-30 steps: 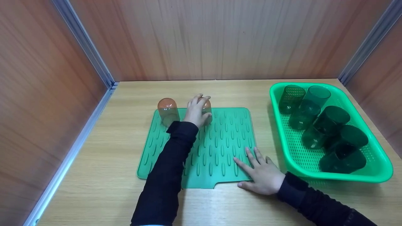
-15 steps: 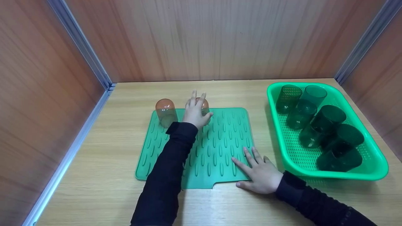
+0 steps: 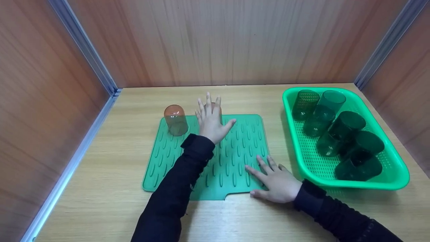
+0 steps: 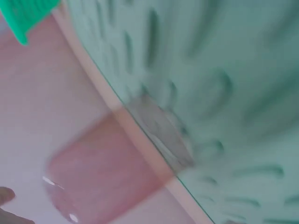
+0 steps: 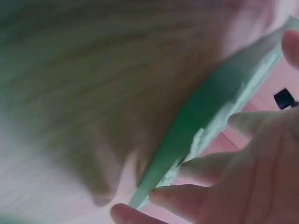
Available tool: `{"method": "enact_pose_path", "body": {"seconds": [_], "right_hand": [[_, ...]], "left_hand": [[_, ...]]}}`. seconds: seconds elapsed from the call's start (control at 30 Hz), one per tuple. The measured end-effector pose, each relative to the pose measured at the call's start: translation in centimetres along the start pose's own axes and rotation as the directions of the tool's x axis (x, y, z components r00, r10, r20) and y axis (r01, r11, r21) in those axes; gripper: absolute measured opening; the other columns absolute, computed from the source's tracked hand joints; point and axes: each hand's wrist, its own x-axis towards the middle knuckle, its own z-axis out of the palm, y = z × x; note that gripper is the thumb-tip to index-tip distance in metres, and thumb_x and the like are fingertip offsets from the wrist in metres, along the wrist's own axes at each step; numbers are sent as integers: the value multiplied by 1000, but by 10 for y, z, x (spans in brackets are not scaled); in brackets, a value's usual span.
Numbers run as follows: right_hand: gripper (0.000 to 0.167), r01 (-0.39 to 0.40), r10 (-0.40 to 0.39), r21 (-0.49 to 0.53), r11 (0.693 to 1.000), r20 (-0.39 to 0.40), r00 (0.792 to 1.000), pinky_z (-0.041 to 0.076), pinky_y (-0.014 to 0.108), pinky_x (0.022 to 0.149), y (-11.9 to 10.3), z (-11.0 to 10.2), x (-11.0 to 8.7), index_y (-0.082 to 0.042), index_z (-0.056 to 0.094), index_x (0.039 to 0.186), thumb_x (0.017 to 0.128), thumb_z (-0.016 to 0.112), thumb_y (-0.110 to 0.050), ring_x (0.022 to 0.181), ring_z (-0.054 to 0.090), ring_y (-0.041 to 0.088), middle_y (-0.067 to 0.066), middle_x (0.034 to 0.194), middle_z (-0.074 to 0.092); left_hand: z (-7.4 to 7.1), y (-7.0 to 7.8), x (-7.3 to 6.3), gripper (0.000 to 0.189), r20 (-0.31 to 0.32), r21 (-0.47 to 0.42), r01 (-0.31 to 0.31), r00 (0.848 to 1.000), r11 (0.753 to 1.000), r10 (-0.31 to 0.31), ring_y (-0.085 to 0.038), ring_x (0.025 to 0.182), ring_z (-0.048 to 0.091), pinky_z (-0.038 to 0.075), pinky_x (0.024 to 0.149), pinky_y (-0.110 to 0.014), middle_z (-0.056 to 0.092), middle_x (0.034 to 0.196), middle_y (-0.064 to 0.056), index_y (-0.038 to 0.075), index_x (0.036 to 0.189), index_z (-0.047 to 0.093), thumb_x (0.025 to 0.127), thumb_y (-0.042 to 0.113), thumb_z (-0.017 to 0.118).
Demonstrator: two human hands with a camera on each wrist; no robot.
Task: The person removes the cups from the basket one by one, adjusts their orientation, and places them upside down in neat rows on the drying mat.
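The left grip [image 3: 212,125], spread wide and holding nothing, is nearer than the equally spread right grip [image 3: 278,185] to the half-hidden orange glass [image 4: 105,175], which stands inverted, long axis upright, just beyond it at the far edge of the green mat [image 3: 208,194].

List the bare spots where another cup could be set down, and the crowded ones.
Bare: the table between the left wall and the green mat; the mat's far right corner. Crowded: the green basket, holding several dark cups; the mat's far left to middle, with two orange cups.
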Motion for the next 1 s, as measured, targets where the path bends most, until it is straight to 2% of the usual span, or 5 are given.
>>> {"method": "enact_pose_path", "body": {"seconds": [0.2,0.37,0.57,0.77,1.0], "right_hand": [[77,70,-66,30,997,-111,992,24,67,100,-5,-13,-5,-34,17,151,87,45,-66,140,8,44,13,157,6],[72,105,-92,43,994,-238,967,31,62,100,-8,-31,-15,-26,31,148,89,48,-62,137,22,43,15,154,22],[56,101,-71,50,994,-423,903,44,54,92,-2,-59,-34,-14,58,129,90,54,-54,122,49,37,16,137,50],[47,46,-14,41,998,-578,816,53,46,73,21,-83,-57,-10,62,122,86,68,-39,115,54,35,18,135,50],[60,-79,89,44,996,-636,766,51,56,61,57,-106,-83,-8,57,127,79,74,-40,116,48,45,24,140,42]], "left_hand": [[-2,19,-23,90,59,-147,-32,997,989,41,-34,141,-17,0,111,-57,-7,158,-10,13,152,11,87,57,54],[-1,37,-37,86,189,-364,5,980,931,69,-26,144,-10,9,112,-54,-5,158,-5,16,153,5,91,57,48],[12,55,-49,85,258,-476,43,962,878,92,-18,145,1,14,113,-45,0,159,-1,19,153,3,91,61,43],[31,76,-63,83,320,-573,120,944,811,86,-17,144,7,14,113,-44,4,158,-2,23,153,5,91,55,50],[53,103,-85,93,474,-611,274,878,743,67,-16,142,15,19,112,-41,14,157,-1,22,152,9,84,57,60]]}}
